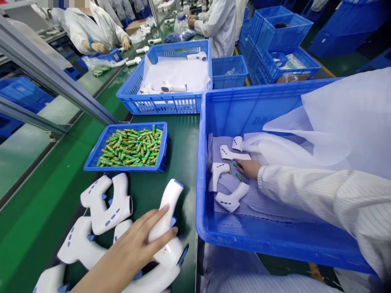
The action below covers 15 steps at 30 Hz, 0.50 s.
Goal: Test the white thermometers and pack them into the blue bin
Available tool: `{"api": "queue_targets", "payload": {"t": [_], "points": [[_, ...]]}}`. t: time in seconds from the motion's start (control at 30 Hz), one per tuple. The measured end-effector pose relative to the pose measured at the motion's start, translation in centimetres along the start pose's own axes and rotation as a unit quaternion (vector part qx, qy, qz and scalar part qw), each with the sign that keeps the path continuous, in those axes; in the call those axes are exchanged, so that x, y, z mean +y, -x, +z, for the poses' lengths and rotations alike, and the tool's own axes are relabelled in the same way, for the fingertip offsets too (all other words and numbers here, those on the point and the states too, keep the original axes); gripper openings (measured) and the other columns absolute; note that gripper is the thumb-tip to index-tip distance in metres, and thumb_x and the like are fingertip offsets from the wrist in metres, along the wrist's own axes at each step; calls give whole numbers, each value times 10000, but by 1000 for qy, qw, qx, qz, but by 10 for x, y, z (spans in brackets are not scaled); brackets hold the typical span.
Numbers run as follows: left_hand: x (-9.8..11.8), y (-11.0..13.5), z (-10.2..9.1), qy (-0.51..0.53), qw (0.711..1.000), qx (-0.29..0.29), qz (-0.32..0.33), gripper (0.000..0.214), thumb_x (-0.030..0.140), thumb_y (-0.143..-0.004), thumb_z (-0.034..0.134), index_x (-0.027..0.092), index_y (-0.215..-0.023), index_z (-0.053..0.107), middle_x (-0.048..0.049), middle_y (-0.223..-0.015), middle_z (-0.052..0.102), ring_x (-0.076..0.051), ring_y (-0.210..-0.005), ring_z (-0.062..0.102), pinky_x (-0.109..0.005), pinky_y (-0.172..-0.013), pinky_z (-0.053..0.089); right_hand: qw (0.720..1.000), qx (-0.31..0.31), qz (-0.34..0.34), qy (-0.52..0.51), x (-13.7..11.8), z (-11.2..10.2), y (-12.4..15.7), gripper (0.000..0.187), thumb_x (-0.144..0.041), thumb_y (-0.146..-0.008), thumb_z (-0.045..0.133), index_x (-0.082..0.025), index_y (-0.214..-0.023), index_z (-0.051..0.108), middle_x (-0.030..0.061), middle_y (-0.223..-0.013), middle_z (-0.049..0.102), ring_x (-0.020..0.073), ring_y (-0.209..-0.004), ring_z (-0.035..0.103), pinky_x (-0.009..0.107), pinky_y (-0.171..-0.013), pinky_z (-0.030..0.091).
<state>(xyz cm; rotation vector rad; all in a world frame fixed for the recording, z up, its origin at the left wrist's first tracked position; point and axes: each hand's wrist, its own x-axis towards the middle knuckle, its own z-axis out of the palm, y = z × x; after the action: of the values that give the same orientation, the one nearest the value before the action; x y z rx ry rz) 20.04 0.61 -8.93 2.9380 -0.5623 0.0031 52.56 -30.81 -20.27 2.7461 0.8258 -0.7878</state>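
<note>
My left hand [137, 242] closes around a white infrared thermometer [171, 199] with its handle end pointing away from me. Several more thermometers [113, 213] with blue triggers lie beneath and beside that hand on the green belt. Inside the large blue bin [287, 246], my right hand [249, 168] pinches a small green battery [236, 165] at its fingertips. Just below lies a loose battery [239, 177], close to the handle of a thermometer [232, 197]. Other thermometers [218, 173] rest along the bin's left side on a white sheet.
A shallow blue tray [166, 152] of green-and-yellow batteries [131, 146] stands on the belt. Behind it is a blue crate [165, 105] with thermometers on white sheeting. A metal post [61, 69] slants at left. Co-workers in white coats [218, 28] stand farther back.
</note>
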Motion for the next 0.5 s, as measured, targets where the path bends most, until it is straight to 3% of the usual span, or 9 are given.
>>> {"api": "queue_targets", "payload": {"t": [0.17, 0.3, 0.4, 0.5], "points": [[-23, -25, 23, -30, 999, 10, -3, 547, 52, -859, 444, 274, -1351, 533, -157, -1479, 475, -292, -1233, 585, -410, -897, 573, 1000, -7, 30, 3, 8, -5, -1, 304, -366, -969, 549, -175, -1200, 602, 93, -1195, 621, 199, -1037, 625, 407, -908, 532], [-42, -21, 36, -69, 997, -1, -29, 520, 100, -896, 439, 278, -1378, 512, -141, -1525, 420, -309, -1288, 535, -469, -952, 537, 998, -27, 50, -5, 24, -12, -3, 301, -367, -958, 568, -159, -1171, 614, 88, -1173, 628, 207, -1038, 627, 405, -903, 532], [-39, -18, 33, -111, 993, 12, -46, 584, 75, -909, 371, 303, -1441, 443, -121, -1534, 412, -316, -1352, 467, -491, -982, 507, 997, -53, 57, -16, 35, -12, -8, 291, -362, -954, 576, -140, -1136, 625, 84, -1139, 640, 200, -1006, 636, 400, -883, 541], [-20, -15, 20, -128, 988, 62, -59, 511, 141, -933, 409, 282, -1421, 464, -158, -1419, 523, -330, -1270, 538, -488, -933, 534, 996, -57, 56, -32, 37, -5, -14, 285, -357, -955, 576, -145, -1140, 624, 81, -1141, 639, 195, -995, 638, 391, -871, 547]]}}
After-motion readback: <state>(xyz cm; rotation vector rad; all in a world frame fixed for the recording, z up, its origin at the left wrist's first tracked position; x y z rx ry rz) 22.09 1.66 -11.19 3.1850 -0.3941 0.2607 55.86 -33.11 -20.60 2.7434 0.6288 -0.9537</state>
